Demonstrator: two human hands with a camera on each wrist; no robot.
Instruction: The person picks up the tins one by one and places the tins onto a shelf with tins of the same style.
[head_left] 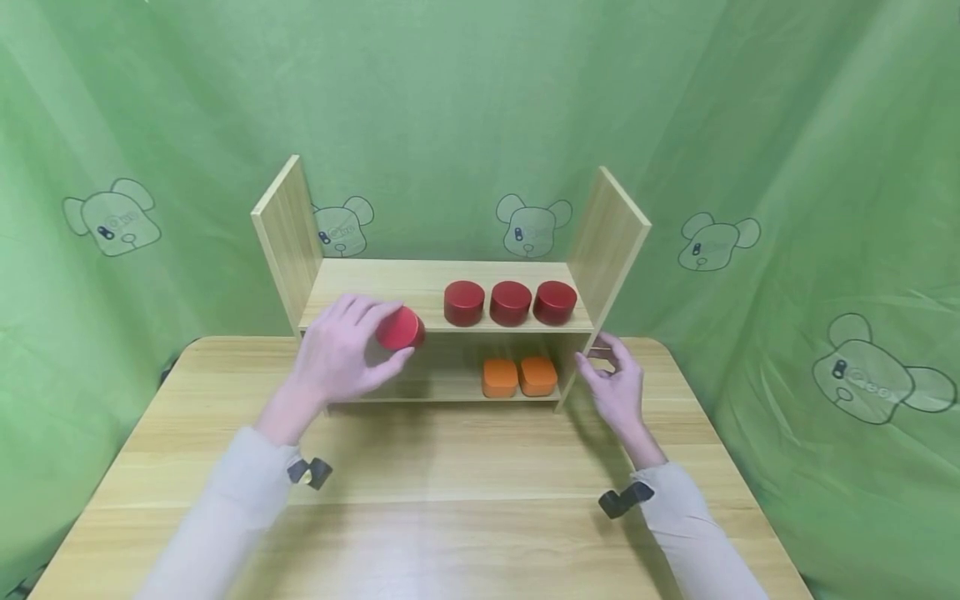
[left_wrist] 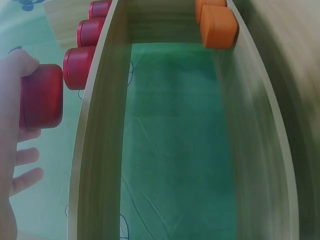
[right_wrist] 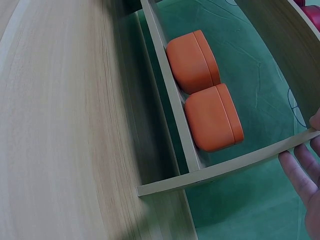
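My left hand (head_left: 341, 350) holds a red round tin (head_left: 401, 328) between thumb and fingers, at the front edge of the upper board of a wooden shelf (head_left: 375, 283). In the left wrist view that tin (left_wrist: 42, 97) is tilted, apart from the nearest of three red tins (head_left: 510, 303) standing in a row on the upper board's right part. At the shelf's right side, my right hand (head_left: 617, 383) grips the side panel (right_wrist: 250, 159), thumb on the inner face and fingers on the outer. Two orange rounded-square tins (head_left: 500, 377) sit side by side on the lower board's right.
The shelf stands on a wooden table (head_left: 465, 500), its tall left panel (head_left: 288, 225) and right panel rising above the upper board. A green curtain (head_left: 450, 117) with printed bear heads hangs behind and on both sides.
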